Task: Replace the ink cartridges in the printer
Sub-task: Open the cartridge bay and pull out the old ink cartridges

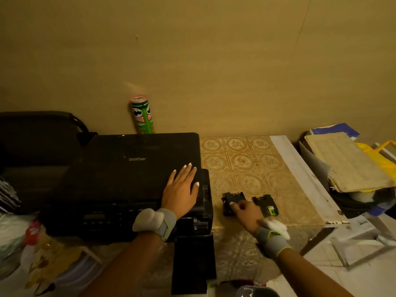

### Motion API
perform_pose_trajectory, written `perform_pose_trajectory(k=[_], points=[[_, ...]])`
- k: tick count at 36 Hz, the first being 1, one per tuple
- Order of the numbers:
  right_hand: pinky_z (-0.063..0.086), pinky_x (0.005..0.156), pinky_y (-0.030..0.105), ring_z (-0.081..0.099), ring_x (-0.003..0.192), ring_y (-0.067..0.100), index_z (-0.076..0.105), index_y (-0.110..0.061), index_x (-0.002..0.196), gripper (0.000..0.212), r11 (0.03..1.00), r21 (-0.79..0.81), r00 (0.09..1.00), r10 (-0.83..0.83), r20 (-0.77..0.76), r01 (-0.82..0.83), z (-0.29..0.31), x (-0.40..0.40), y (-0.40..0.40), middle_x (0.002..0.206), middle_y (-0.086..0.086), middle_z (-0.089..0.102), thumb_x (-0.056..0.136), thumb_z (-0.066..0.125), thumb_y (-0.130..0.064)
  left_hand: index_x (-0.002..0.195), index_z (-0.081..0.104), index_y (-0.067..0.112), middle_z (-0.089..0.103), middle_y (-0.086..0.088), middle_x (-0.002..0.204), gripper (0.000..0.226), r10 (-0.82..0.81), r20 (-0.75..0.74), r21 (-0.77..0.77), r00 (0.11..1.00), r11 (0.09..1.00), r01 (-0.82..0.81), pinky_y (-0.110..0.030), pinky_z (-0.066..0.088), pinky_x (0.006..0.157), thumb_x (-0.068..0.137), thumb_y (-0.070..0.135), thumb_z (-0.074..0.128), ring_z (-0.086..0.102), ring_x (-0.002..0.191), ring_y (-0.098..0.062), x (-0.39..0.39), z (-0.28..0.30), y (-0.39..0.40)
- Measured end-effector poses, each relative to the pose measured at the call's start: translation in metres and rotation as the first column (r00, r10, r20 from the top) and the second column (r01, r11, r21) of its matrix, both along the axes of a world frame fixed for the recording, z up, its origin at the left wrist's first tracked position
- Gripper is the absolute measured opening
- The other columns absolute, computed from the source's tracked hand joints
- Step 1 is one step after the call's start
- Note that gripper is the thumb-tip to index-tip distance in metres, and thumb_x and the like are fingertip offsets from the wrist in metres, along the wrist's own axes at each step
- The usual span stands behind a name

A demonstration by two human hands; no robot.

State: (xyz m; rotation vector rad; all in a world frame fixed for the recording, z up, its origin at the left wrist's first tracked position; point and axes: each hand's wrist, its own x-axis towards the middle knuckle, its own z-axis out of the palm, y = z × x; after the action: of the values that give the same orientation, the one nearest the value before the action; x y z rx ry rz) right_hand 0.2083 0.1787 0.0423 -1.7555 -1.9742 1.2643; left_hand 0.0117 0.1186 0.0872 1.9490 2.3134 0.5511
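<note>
A person's left hand point(181, 189) lies flat, fingers spread, on the closed lid of a black printer point(128, 179) on a patterned table point(246, 163). Just right of it, the right hand point(246, 213) reaches between two dark ink cartridges point(265, 204); blur hides whether its fingers pinch one. This looks like the pickup step. Next, the chosen cartridge must be lifted and lined up with the open bay at the printer's front right.
</note>
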Motion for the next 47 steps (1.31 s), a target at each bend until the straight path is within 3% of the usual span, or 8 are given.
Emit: perform_pose_trajectory(k=[5, 11, 21, 27, 34, 38, 43, 47], points=[[0.039, 0.066, 0.028, 0.055, 0.074, 0.023, 0.049, -0.018, 0.058, 0.034, 0.984, 0.002, 0.984, 0.176, 0.040, -0.176, 0.006, -0.035, -0.040, 0.074, 0.010, 0.057, 0.091, 0.047, -0.021, 0.147, 0.018, 0.020, 0.011, 0.003, 0.158, 0.051, -0.032, -0.033, -0.007, 0.999, 0.999, 0.032, -0.031, -0.001, 0.120, 0.099, 0.033, 0.029, 0.005, 0.146, -0.009, -0.011, 0.004, -0.016], [0.046, 0.052, 0.027, 0.054, 0.046, 0.013, 0.058, -0.015, 0.062, 0.033, 0.972, -0.130, 0.981, 0.193, -0.013, -0.193, 0.004, -0.040, -0.061, 0.059, 0.003, 0.061, 0.092, 0.051, -0.027, 0.146, 0.020, 0.021, 0.008, 0.001, 0.159, 0.050, -0.085, -0.067, -0.066, 0.994, 0.995, 0.081, -0.032, -0.002, 0.119, 0.099, 0.034, 0.029, 0.004, 0.146, -0.011, -0.024, -0.003, -0.035], [0.046, 0.052, 0.022, 0.056, 0.049, 0.014, 0.069, -0.002, 0.079, 0.046, 0.980, -0.171, 0.991, 0.086, -0.107, -0.104, 0.018, -0.070, -0.076, 0.058, 0.002, 0.061, 0.096, 0.045, -0.038, 0.148, 0.006, 0.022, 0.002, 0.001, 0.159, 0.054, -0.150, -0.053, -0.096, 0.987, 0.985, 0.144, -0.033, -0.005, 0.119, 0.100, 0.033, 0.027, -0.003, 0.147, -0.013, -0.031, -0.014, -0.048], [0.047, 0.053, 0.022, 0.056, 0.052, 0.013, 0.059, -0.013, 0.067, 0.034, 0.982, -0.185, 0.997, 0.028, -0.078, -0.042, 0.016, -0.077, -0.075, 0.065, 0.003, 0.062, 0.096, 0.049, -0.028, 0.148, 0.006, 0.022, 0.002, 0.002, 0.159, 0.054, -0.160, -0.047, -0.094, 0.986, 0.983, 0.155, -0.033, -0.005, 0.120, 0.100, 0.033, 0.026, -0.002, 0.147, -0.013, -0.033, -0.015, -0.047], [0.054, 0.070, 0.038, 0.062, 0.067, 0.025, 0.061, -0.005, 0.110, 0.025, 0.983, -0.181, 0.993, -0.038, -0.113, 0.017, 0.012, -0.081, -0.077, 0.095, 0.017, 0.069, 0.093, 0.053, -0.021, 0.148, 0.007, 0.022, 0.003, 0.001, 0.159, 0.054, -0.166, -0.045, -0.080, 0.985, 0.984, 0.162, -0.032, -0.005, 0.118, 0.099, 0.033, 0.027, -0.001, 0.147, -0.013, -0.035, -0.018, -0.046], [0.049, 0.089, 0.040, 0.057, 0.084, 0.025, 0.060, -0.002, 0.116, 0.032, 0.984, -0.176, 0.999, -0.016, -0.035, 0.009, 0.013, -0.084, -0.073, 0.114, 0.022, 0.067, 0.093, 0.053, -0.024, 0.148, 0.008, 0.022, 0.004, 0.001, 0.159, 0.054, -0.165, -0.037, -0.068, 0.986, 0.984, 0.163, -0.032, -0.005, 0.118, 0.099, 0.033, 0.028, -0.001, 0.147, -0.012, -0.035, -0.019, -0.045], [0.047, 0.096, 0.038, 0.058, 0.113, 0.037, 0.060, 0.001, 0.116, 0.034, 0.991, -0.128, 0.997, -0.017, 0.073, 0.027, 0.012, -0.090, -0.076, 0.121, 0.024, 0.062, 0.093, 0.053, -0.023, 0.148, 0.008, 0.022, 0.004, 0.002, 0.159, 0.054, -0.170, -0.014, -0.074, 0.985, 0.983, 0.168, -0.031, -0.006, 0.118, 0.099, 0.033, 0.029, -0.001, 0.147, -0.012, -0.036, -0.019, -0.044], [0.047, 0.098, 0.039, 0.057, 0.114, 0.037, 0.061, 0.000, 0.116, 0.034, 0.993, -0.114, 0.994, 0.001, 0.113, 0.012, 0.014, -0.089, -0.080, 0.122, 0.022, 0.062, 0.094, 0.051, -0.024, 0.148, 0.008, 0.022, 0.002, 0.002, 0.159, 0.054, -0.165, -0.012, -0.074, 0.986, 0.984, 0.163, -0.030, -0.007, 0.118, 0.099, 0.033, 0.029, -0.002, 0.146, -0.012, -0.035, -0.019, -0.044]])
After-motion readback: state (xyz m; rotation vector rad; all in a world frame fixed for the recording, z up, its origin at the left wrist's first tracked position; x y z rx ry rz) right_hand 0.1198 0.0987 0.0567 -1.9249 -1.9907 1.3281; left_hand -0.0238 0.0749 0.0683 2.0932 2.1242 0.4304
